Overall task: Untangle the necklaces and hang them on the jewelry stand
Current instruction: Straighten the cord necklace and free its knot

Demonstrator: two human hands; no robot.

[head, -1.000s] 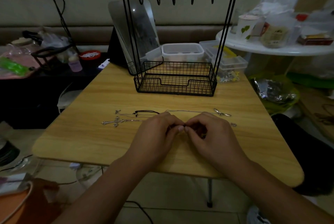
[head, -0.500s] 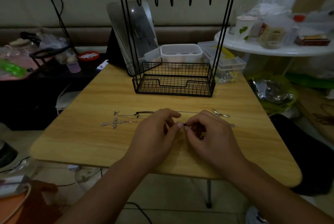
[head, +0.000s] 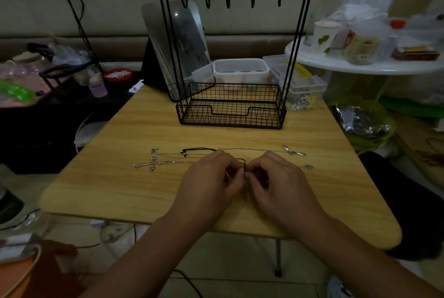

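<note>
Tangled necklaces lie across the wooden table (head: pixel 120 189) in front of me. A silver cross pendant (head: pixel 150 164) rests at the left on its thin chain. A black cord necklace (head: pixel 199 150) loops from the left into my fingers. A silver chain (head: pixel 254 150) runs right to a clasp charm (head: pixel 293 152). My left hand (head: pixel 211 182) and my right hand (head: pixel 281 181) meet fingertip to fingertip, both pinching the black cord at a knot between them. The black wire jewelry stand (head: pixel 230 105) with several empty hooks stands behind.
A tilted mirror (head: pixel 177 40) leans behind the stand's left post. Clear plastic boxes (head: pixel 240 69) sit at the table's back edge. A white round side table (head: pixel 360 67) with cups and jars is at the right. Clutter fills the left shelf.
My fingertips have closed tighter over the knot and a small loop of black cord now shows above them. The hands stay in the same spot on the table.
</note>
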